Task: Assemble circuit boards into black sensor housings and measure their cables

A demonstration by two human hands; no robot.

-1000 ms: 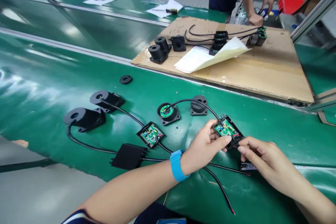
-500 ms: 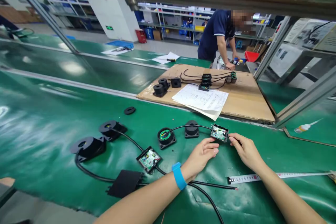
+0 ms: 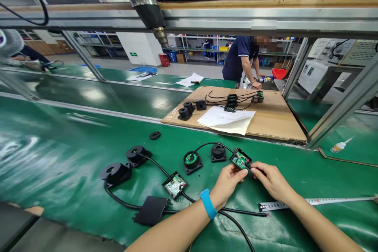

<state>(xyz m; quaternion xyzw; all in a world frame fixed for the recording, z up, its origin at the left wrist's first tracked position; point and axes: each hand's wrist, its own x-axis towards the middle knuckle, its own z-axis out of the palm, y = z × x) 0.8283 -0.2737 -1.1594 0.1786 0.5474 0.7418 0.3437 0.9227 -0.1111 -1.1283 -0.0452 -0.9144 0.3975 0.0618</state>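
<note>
My left hand [image 3: 228, 184] holds a small open black box with a green circuit board [image 3: 239, 160] inside, fingers beneath it and thumb at its lower edge. With thumb and forefinger, my right hand [image 3: 271, 180] pinches the box's right end; its fingertips hide what exactly they grip there. The box is lifted and tilted. From its left side a black cable [image 3: 213, 143] curves to a round black housing [image 3: 192, 161] with coloured wires and a green board. Behind the box sits another black housing [image 3: 218, 153].
To the left lie two black housings [image 3: 115, 174], cabled to an open circuit box [image 3: 175, 185] and a closed black box [image 3: 151, 210]. A tape measure [image 3: 313, 201] stretches right. Papers [image 3: 227, 119] rest on cardboard [image 3: 277, 122]. Overhead hangs a power screwdriver [image 3: 147, 8]. Beyond, a co-worker [image 3: 240, 59] bends over.
The view has tilted up. My left hand has closed on the circuit box, which is now tilted and nearer to me. My right fingers stay at its right end.
</note>
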